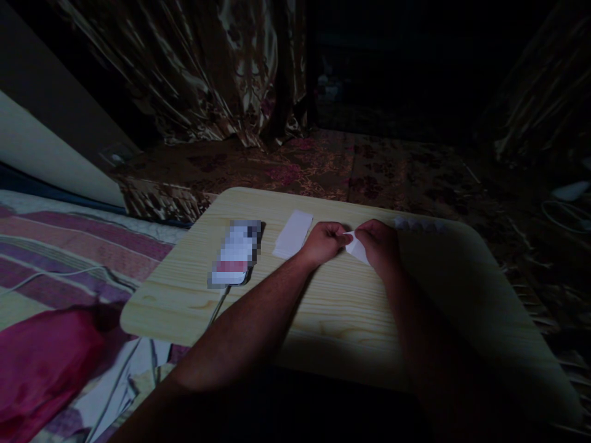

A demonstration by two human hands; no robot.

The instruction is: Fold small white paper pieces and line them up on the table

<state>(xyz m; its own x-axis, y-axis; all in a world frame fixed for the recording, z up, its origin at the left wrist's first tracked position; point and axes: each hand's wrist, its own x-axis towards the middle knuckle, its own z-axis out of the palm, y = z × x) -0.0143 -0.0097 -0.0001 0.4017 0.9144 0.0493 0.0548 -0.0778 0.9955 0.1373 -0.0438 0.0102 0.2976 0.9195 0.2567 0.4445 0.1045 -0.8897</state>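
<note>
Over the wooden table (277, 314), both hands pinch one small folded piece of white paper (357, 250). My left hand (324, 243) is closed on its left corner, thumb and finger together. Closed on the paper's upper right side is my right hand (379, 243), its fingers partly hidden in shadow. Just left of my left hand lies a stack of white paper strips (293, 234). Past my right hand, a row of several small folded paper pieces (418, 225) sits dimly along the table's far edge.
A phone (235, 253) with a blurred screen lies at the table's left, a cable (219, 306) running from it. Left of the table is a bed with a striped cover (55, 246) and a pink cloth (50, 363). Curtains (240, 67) hang behind; the room is dark.
</note>
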